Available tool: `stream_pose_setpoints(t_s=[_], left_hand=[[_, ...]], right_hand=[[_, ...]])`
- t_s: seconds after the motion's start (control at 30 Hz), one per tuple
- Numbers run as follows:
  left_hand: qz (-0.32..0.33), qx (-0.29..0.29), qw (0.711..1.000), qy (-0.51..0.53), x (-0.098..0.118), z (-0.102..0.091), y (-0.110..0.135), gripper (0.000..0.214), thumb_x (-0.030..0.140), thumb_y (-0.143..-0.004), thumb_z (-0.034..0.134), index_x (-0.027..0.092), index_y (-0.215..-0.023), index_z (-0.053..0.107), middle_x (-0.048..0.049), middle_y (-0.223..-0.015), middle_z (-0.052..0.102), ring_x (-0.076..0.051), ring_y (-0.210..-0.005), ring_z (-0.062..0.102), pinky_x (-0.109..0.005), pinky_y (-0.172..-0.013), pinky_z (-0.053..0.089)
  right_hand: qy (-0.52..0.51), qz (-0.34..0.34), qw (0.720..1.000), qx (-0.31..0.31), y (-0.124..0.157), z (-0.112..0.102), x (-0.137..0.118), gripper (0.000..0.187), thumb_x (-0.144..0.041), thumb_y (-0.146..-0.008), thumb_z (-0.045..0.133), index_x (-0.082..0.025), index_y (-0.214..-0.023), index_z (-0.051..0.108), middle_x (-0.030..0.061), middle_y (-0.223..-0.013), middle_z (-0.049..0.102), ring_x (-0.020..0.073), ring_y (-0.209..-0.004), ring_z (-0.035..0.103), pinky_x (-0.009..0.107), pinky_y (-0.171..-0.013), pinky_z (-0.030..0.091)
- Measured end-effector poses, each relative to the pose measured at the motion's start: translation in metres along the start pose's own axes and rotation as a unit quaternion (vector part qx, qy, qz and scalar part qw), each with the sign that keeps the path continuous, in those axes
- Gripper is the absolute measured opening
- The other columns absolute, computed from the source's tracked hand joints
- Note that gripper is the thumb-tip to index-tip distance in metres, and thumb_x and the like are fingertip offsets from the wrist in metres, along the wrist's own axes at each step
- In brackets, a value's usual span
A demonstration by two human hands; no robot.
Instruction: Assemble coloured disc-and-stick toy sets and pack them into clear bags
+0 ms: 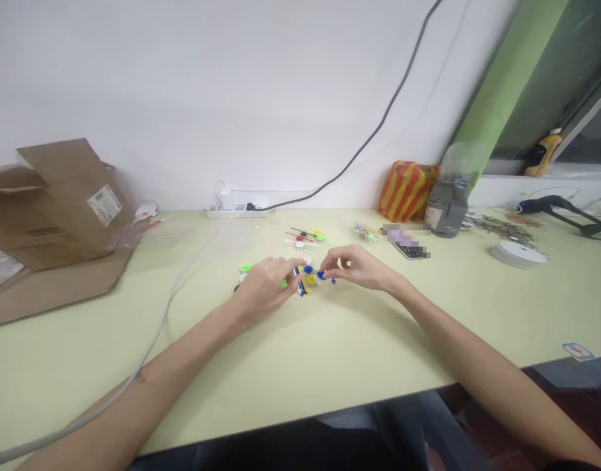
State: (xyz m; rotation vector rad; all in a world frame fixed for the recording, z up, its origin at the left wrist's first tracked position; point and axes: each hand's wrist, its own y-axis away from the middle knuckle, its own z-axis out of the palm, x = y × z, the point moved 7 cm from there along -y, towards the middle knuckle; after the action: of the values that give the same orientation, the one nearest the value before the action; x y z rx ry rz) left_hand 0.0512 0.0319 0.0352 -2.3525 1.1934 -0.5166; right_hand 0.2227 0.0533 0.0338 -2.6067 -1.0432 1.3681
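Small colourful plastic pieces lie on the pale table [359, 366] between my two hands. My right hand [354, 267] pinches a blue round plastic piece [322, 275] between thumb and fingertips, low over the table. My left hand [268, 281] has its fingers bent, thumb and index close together at the ends of blue, white and yellow sticks [303, 288]; whether it grips them I cannot tell. Beside these sticks are another blue disc [308, 269] and a yellow disc [310, 279]. Green pieces [245, 268] show behind my left hand, which partly hides them.
Farther back lie thin sticks with discs [303, 237], a clear packet [363, 231] and a phone [405, 242]. An open cardboard box [59, 209] stands left. A pale cable [167, 307] crosses my left forearm. To the right are a striped bag [408, 190] and a white spool [513, 254].
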Motion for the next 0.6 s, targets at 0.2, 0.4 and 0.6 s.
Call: stream_pose_setpoints(t_s=[0.2, 0.4, 0.6], left_hand=[[0.005, -0.007, 0.999, 0.031, 0.004, 0.0, -0.001, 0.031, 0.042, -0.097, 0.058, 0.019, -0.118, 0.059, -0.0025, -0.089, 0.07, -0.019, -0.083, 0.065, -0.033, -0.076, 0.046], [0.004, 0.015, 0.999, 0.032, 0.004, 0.0, 0.001, 0.018, 0.029, -0.096, 0.055, 0.018, -0.109, 0.059, -0.0025, -0.087, 0.07, -0.017, -0.078, 0.065, -0.031, -0.073, 0.046], [-0.019, 0.046, 0.999, 0.015, -0.002, -0.004, 0.001, 0.013, 0.031, -0.094, 0.055, 0.019, -0.097, 0.06, -0.0014, -0.078, 0.067, -0.017, -0.071, 0.062, -0.03, -0.068, 0.044]], right_hand=[[-0.061, -0.02, 0.994, 0.089, -0.002, 0.008, -0.015, 0.023, -0.042, -0.085, 0.072, -0.019, -0.089, 0.075, 0.0052, -0.09, 0.074, 0.0162, -0.076, 0.065, 0.027, -0.064, 0.047], [-0.054, -0.021, 0.994, 0.09, -0.004, 0.016, -0.016, 0.022, -0.04, -0.088, 0.07, -0.02, -0.094, 0.073, 0.0062, -0.095, 0.074, 0.0178, -0.083, 0.068, 0.026, -0.065, 0.049], [0.089, -0.226, 0.952, 0.187, 0.033, 0.011, -0.1, 0.024, -0.017, -0.096, 0.051, -0.026, -0.108, 0.069, 0.0047, -0.088, 0.071, 0.0167, -0.08, 0.066, 0.029, -0.07, 0.053]])
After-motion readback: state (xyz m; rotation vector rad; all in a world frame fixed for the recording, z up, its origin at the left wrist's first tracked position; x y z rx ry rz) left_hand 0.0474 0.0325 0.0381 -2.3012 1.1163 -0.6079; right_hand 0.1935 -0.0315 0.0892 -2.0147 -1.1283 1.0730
